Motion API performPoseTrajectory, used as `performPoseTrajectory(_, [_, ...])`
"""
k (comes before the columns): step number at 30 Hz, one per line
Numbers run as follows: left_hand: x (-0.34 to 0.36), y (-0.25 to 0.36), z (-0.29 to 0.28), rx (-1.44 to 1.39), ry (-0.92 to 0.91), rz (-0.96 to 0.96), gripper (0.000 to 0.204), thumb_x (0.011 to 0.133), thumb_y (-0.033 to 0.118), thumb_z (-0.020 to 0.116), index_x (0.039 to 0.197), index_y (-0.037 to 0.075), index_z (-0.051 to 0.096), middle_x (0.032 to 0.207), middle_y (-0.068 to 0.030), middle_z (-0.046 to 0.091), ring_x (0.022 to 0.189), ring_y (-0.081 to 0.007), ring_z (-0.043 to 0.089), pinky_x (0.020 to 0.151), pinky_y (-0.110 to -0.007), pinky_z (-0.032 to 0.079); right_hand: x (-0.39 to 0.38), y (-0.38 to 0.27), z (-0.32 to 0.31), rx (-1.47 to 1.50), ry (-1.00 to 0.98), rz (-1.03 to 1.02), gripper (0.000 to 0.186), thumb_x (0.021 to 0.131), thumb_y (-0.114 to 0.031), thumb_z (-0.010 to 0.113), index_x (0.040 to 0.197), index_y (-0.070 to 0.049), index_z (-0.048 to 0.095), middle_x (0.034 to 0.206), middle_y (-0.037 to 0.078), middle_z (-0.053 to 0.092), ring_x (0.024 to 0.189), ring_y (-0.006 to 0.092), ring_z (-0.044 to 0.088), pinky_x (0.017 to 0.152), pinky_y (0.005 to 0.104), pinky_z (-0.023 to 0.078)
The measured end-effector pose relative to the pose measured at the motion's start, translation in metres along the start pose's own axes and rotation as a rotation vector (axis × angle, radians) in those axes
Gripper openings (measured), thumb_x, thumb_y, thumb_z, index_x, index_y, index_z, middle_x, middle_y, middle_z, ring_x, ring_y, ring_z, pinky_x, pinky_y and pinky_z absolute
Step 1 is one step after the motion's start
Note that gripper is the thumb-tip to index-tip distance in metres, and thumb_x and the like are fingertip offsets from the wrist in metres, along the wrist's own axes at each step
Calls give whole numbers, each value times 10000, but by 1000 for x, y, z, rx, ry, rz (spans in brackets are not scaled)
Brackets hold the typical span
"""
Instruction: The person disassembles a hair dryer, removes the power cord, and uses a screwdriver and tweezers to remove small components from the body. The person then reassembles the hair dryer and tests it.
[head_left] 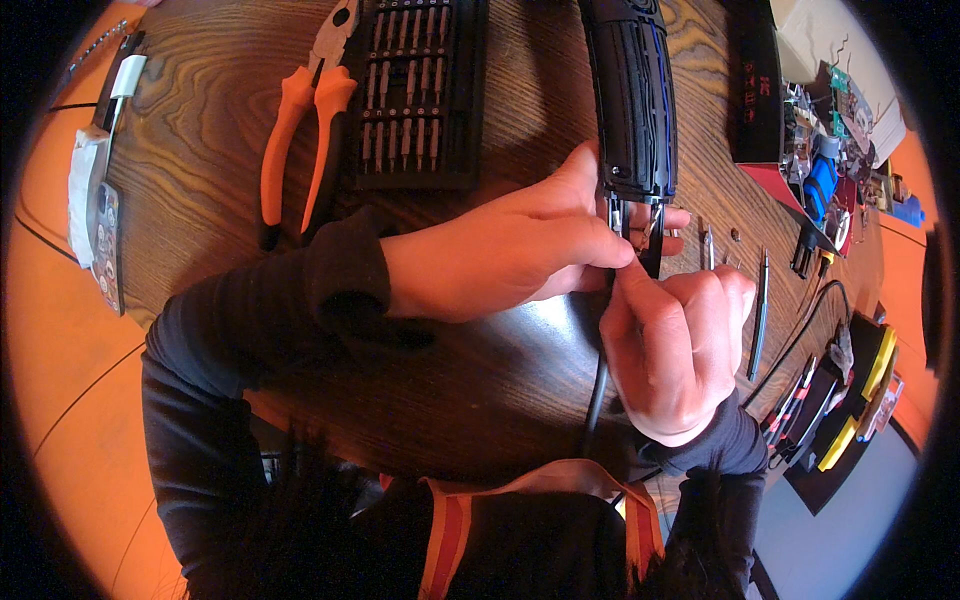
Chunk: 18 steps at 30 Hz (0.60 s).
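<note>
A long black cylindrical device [633,100] lies upright in the picture, its lower end opened with metal parts [652,222] showing and a dark cable [596,400] running down from it. My left hand [510,245] grips this lower end, thumb across the front, some fingers behind it. Just below the left thumb, my right hand [675,340] is closed, its fingertips together at the device's end; what they hold is hidden. Right of the hands lie small loose metal pieces [709,250] and a thin dark tool [760,310].
Orange-handled pliers [290,140] and a black bit case [420,95] lie on the wooden table [180,170]. At the far left is a long item with white wrapping [85,210]. A red-and-black box of electronics [760,120] and yellow-edged holder with tools [840,410] line the right.
</note>
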<state>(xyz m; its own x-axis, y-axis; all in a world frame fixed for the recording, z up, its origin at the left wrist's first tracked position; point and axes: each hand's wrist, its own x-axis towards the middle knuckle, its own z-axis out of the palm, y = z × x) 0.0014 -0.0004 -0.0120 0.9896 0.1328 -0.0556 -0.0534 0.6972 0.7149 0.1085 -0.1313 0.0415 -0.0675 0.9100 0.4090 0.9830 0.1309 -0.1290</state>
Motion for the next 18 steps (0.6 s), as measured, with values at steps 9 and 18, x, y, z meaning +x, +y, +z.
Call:
performPoseTrajectory(9, [-2,-1,2,-123,31,-32,430,900,88,464,1273,10,266,1242,-140,468,1119,-196,477,913,-342,426,-1,-2,-6,-9,-84,49,368,571,42,660,938,11,653,718,46,494,619,172,461,584,285,325])
performPoseTrajectory(18, [-2,3,5,-79,60,-24,393,913,99,469,1255,17,295,1191,-112,526,933,-114,527,739,-250,453,3,4,-16,269,-70,108,355,619,125,653,963,37,640,796,112,582,686,223,554,603,297,434])
